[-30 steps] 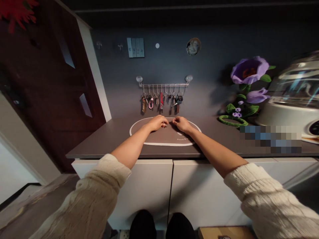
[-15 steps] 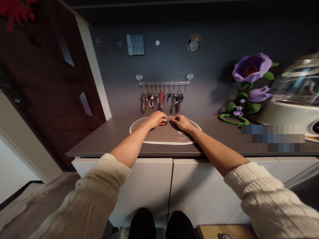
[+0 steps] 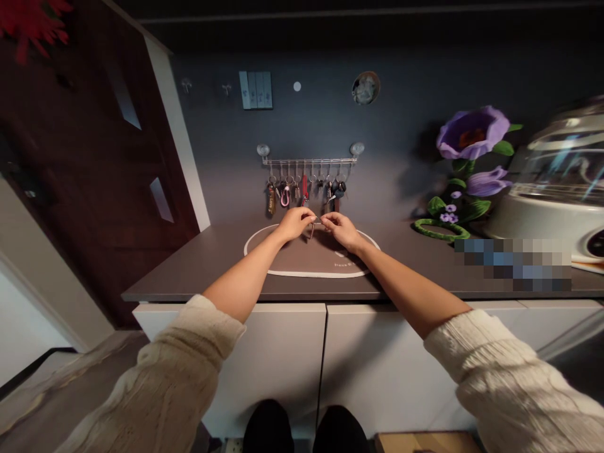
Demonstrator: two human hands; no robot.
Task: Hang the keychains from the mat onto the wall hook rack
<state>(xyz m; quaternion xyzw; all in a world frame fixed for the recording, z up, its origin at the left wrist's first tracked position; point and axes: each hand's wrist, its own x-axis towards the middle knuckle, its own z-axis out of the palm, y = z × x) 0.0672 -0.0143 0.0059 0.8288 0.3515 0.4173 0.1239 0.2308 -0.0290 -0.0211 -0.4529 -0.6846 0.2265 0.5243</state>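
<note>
Over an oval mat (image 3: 287, 263), my left hand (image 3: 295, 223) pinches a small key ring (image 3: 318, 219) with its thumb and fingertips. A thin reddish fob (image 3: 312, 232) hangs edge-on below it. Facing it, my right hand (image 3: 340, 229) is closed in a pinch at the other side of the ring, the fingertips of both hands nearly touching. The ring's finer parts are too small to make out. Just behind the hands, a clear hook rail (image 3: 309, 162) on the wall carries several bunches of keys, among them a pink loop (image 3: 285, 196) and a red strap (image 3: 304, 187).
A purple flower decoration (image 3: 474, 135) with a green ring base stands to the right, beside a white appliance (image 3: 542, 220) with a clear dome. White cabinet doors (image 3: 278, 358) lie below the counter edge. A dark red door (image 3: 108, 157) is at left.
Both hands have risen slightly off the mat and come closer together. The red fob, earlier lying under my left hand near the mat, now hangs down between the hands.
</note>
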